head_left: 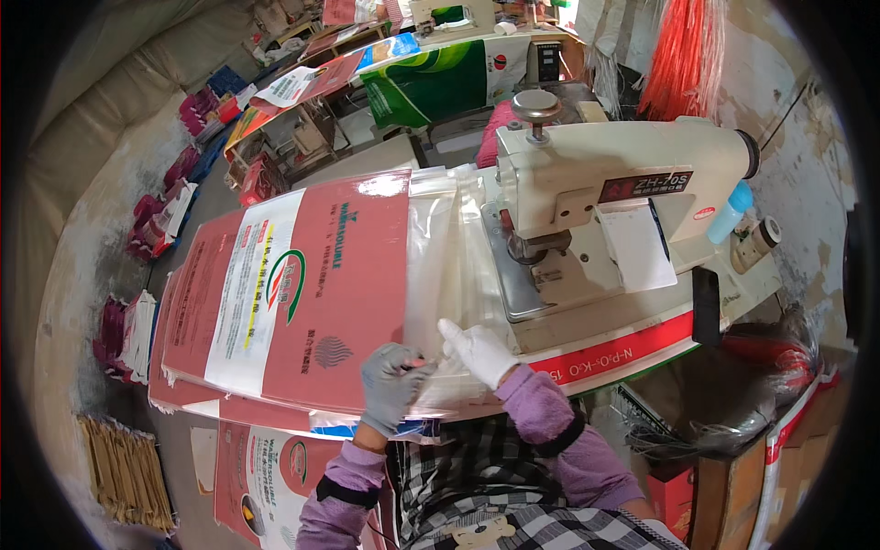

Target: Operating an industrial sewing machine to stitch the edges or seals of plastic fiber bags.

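A stack of printed red-and-white sacks [367, 247] lies in front of me, with clear plastic liners [440, 247] sticking out at the right end. My left hand [392, 385], in a grey glove, is closed at the sacks' near right corner; what its curled fingers hold, if anything, is hard to make out. Close beside it, my white-gloved right hand [481, 353] rests over the liners with a finger stretched out and nothing visible in its grasp. To the right stands a cream sewing machine [605, 170], its presser foot and needle area beyond my right hand.
A dark phone-like slab [706, 305] stands at the table's right edge. Orange-red strands [687, 55] hang by the wall. Bundles of folded sacks [128, 335] line the left wall. Another covered table [440, 87] is behind the machine. Cardboard boxes [733, 486] stand at lower right.
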`<state>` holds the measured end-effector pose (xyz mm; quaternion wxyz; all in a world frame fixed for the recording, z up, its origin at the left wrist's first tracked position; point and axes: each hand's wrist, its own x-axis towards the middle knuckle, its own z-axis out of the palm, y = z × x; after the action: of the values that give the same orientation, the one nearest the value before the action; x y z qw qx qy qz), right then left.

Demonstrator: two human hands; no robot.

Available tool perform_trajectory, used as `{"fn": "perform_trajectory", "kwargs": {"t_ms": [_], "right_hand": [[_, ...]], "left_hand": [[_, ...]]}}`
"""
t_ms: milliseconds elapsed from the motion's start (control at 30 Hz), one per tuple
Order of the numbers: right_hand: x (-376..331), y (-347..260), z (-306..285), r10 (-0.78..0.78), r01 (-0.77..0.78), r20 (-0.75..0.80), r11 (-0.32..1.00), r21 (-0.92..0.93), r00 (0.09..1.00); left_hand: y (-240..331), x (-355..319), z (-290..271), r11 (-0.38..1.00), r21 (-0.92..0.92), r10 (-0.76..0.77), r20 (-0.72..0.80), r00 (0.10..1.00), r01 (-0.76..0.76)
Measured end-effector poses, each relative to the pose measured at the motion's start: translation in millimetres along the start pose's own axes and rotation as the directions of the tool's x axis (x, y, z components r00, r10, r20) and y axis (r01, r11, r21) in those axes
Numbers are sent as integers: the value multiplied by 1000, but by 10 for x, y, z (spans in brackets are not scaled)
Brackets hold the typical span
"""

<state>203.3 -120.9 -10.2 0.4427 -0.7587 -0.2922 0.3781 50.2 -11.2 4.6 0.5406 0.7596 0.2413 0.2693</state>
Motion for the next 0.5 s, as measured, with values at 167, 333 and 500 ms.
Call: {"fn": "perform_trajectory", "kwargs": {"t_ms": [167,333,500], "right_hand": [[26,55,168,-163,174,-298,985,10,941],[19,120,84,-127,119,-129,990,-70,984],[-279,165,10,-55,53,-139,998,-20,989]], "left_hand": [[37,-44,8,576,534,481,391,785,-619],[-46,-237,-122,618,460,371,545,752,-638],[103,-402,-221,608,441,386,562,731,-660]]}}
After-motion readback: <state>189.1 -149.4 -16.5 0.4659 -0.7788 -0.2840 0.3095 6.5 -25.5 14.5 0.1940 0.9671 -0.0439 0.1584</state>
